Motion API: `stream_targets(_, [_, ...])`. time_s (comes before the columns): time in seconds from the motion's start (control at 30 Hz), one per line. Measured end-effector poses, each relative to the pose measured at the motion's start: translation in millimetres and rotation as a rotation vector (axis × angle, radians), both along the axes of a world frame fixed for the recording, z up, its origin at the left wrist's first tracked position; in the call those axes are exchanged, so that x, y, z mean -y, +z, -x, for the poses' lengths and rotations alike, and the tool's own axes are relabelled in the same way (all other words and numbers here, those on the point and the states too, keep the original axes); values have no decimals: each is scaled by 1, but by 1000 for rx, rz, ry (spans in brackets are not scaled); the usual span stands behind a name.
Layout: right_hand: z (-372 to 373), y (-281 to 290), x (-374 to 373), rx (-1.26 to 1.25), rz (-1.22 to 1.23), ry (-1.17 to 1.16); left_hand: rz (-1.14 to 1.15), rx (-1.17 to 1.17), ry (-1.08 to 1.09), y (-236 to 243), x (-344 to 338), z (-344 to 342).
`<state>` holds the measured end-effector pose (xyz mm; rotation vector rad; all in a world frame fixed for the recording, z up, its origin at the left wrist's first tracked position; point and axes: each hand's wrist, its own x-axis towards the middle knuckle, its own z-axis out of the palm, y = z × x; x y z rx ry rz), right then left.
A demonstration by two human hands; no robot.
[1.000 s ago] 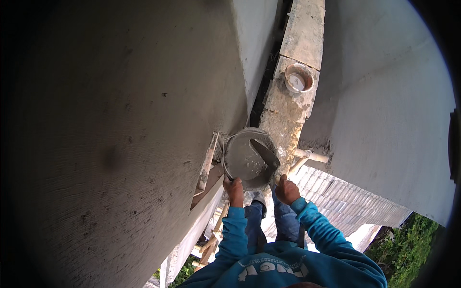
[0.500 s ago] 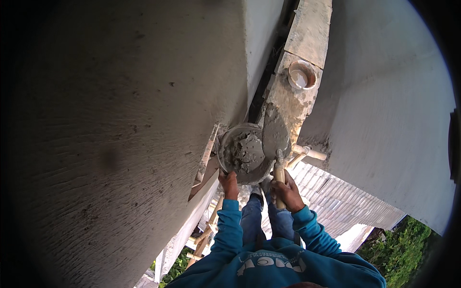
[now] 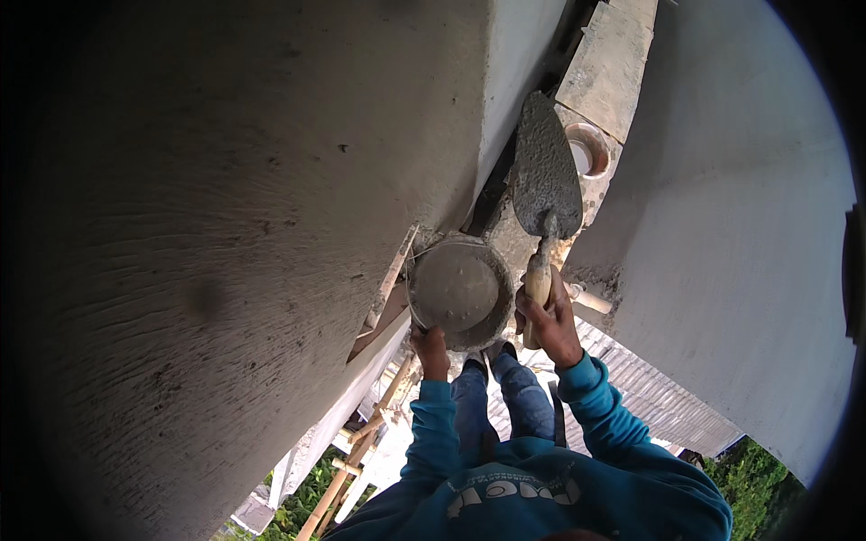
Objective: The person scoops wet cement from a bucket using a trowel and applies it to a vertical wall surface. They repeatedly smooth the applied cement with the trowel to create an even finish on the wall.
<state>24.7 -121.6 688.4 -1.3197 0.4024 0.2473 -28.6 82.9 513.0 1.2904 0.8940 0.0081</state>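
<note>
My right hand [image 3: 550,320] is wrapped round the wooden handle of a large pointed trowel [image 3: 547,162], whose grey, mortar-speckled blade is raised over the plank walkway, partly covering a small brown pot [image 3: 595,149]. My left hand [image 3: 432,350] grips the near rim of a round bucket [image 3: 460,288] with smooth-looking wet grey mortar in it. The bucket sits to the left of the trowel handle, just above my legs. Its far rim is beside the wall's lower edge.
A rough plastered wall [image 3: 253,198] rises on the left, a smoother one [image 3: 731,225] on the right. Narrow boards [image 3: 603,63] run away between them. A bamboo frame [image 3: 370,451], a corrugated roof [image 3: 658,397] and greenery [image 3: 753,487] show below.
The trowel has come up out of the bucket and moved forward, blade now upright over the boards. The lumpy mortar seen in the bucket half a second ago now looks flatter.
</note>
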Motion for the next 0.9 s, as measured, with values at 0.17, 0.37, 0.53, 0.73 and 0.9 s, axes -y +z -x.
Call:
stream_targets(0.17, [101, -76, 47, -151, 699, 689, -58, 1, -91, -1, 3, 1])
stream_targets(0.37, [52, -133, 6, -463, 370, 734, -122, 163, -115, -25, 18, -11])
stream_targets(0.53, [76, -80, 40, -370, -373, 481, 35, 142, 1, -18, 25, -29])
stream_targets(0.73, [33, -2, 0, -278, -379, 21, 24, 164, 15, -22, 19, -32])
stream_targets(0.9, [-147, -11, -41, -14, -18, -321, 55, 86, -50, -13, 36, -36])
